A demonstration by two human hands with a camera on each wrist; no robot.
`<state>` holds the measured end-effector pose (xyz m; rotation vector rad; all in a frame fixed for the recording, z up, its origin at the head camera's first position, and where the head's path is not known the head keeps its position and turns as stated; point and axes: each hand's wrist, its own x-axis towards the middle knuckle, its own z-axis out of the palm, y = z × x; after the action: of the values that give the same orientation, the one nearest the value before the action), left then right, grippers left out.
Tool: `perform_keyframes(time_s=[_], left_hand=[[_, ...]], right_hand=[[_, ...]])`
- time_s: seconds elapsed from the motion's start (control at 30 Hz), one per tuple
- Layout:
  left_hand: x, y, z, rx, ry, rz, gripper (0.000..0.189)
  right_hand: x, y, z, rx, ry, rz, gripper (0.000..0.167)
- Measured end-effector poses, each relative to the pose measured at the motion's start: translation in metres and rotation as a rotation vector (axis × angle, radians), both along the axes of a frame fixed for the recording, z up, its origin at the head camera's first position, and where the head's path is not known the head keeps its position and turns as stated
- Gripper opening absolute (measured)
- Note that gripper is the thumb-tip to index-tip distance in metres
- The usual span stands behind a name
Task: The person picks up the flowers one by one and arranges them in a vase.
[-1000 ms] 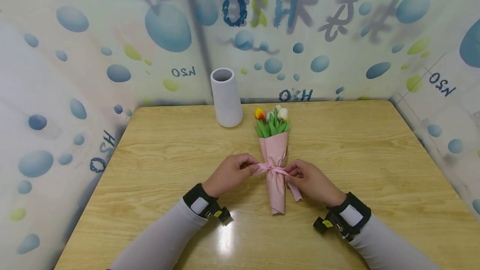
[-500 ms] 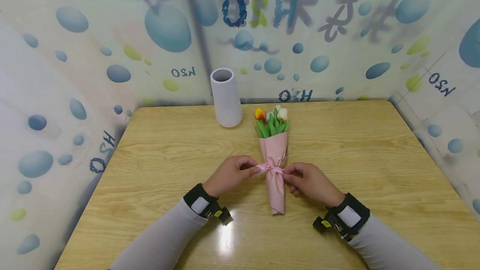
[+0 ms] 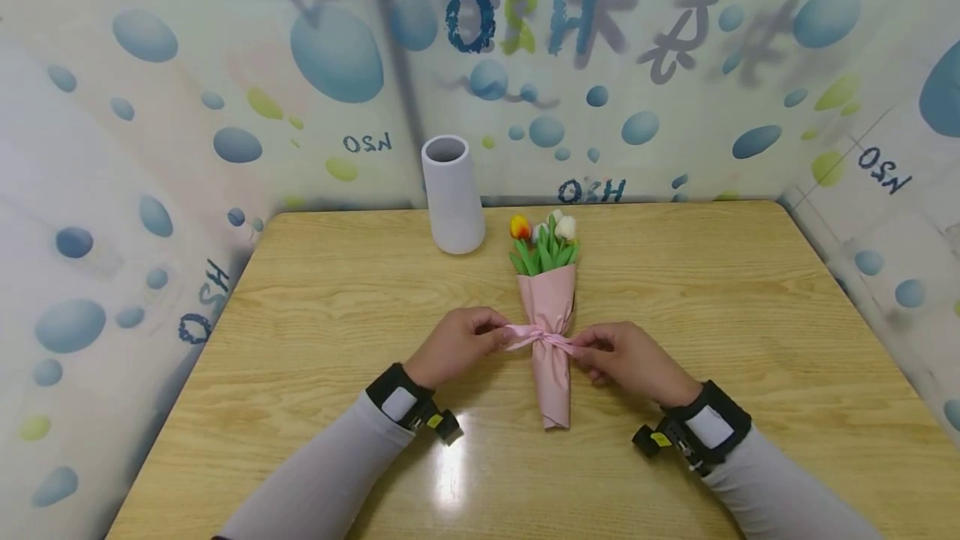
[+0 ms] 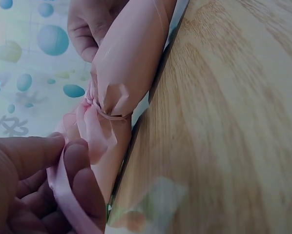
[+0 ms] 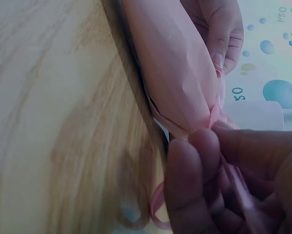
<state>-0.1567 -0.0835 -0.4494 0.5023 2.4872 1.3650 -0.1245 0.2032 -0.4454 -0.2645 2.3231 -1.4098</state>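
A bouquet of tulips (image 3: pixel 550 248), orange-red and white with green leaves, lies on the table in pink wrapping paper (image 3: pixel 553 390). Around the paper's narrow waist runs a pink ribbon (image 3: pixel 542 337), knotted at the front. My left hand (image 3: pixel 461 346) pinches one ribbon end between thumb and forefinger, left of the knot; in the left wrist view the ribbon (image 4: pixel 68 195) trails down across the fingers. On the other side my right hand (image 3: pixel 633 361) pinches the ribbon close to the knot. The right wrist view shows a loose ribbon loop (image 5: pixel 158 207) hanging below those fingers.
A white vase (image 3: pixel 453 198) stands upright near the table's back edge, left of the flowers. Behind the wooden table (image 3: pixel 337 273) rises a patterned curtain (image 3: pixel 337 48) with blue and green spots.
My right hand has shifted its hold on the ribbon near the knot, and the tail that hung beside it drops from view. The left hand has drawn slightly left; the bouquet stays put.
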Motion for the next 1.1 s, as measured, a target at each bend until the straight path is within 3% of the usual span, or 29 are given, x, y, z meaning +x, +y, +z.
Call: perform_keyframes(time_s=[0.17,0.4,0.83,1.1], left_hand=[[-0.001,-0.002,0.001,-0.011,0.0,-0.004,0.009],[-0.004,-0.005,-0.002,-0.053,0.036,0.001,0.01],[-0.008,-0.011,-0.001,-0.064,-0.004,-0.014,0.013],[-0.01,-0.016,0.007,-0.096,-0.028,-0.024,0.011]], right_hand=[[-0.001,0.004,0.0,0.093,0.057,0.052,0.016],[-0.002,0.008,0.001,0.221,0.223,0.079,0.012],[-0.007,0.024,0.011,0.295,0.227,0.09,0.014],[-0.012,0.034,0.012,0.305,0.203,0.093,0.016]])
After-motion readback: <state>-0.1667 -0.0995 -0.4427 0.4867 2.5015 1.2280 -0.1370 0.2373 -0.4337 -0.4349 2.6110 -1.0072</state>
